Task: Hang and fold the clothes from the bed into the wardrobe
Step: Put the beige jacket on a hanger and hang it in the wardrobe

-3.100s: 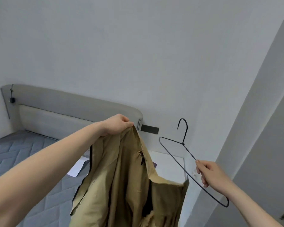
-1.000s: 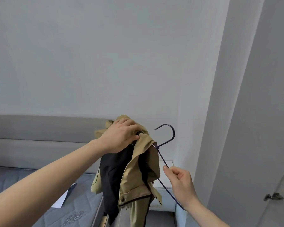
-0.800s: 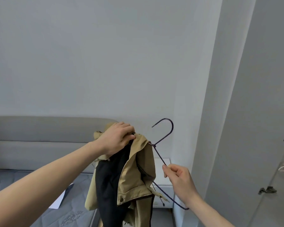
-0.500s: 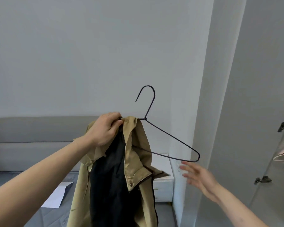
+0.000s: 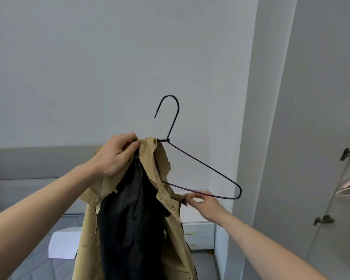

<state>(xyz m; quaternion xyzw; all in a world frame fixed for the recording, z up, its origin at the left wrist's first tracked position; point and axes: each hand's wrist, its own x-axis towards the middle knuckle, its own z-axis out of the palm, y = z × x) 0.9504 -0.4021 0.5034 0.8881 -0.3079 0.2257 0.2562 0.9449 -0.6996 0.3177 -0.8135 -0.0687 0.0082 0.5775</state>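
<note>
**Hanging the tan coat on a wire hanger**

Holding the tan coat [image 5: 150, 199] up w/ your left hand [image 5: 114, 155], grip clamped round collar & hanger's left arm. No readable label or writing. Coat hangs long-axis vertical above the bed [image 5: 28, 259], soft creased fabric, smooth black lining facing you. Thin dark wire hanger [image 5: 202, 168], triangular, hook up & curling left, free arm pointing right. Your right hand [image 5: 203, 201] pinches a tan flap just under the bottom wire.
</note>
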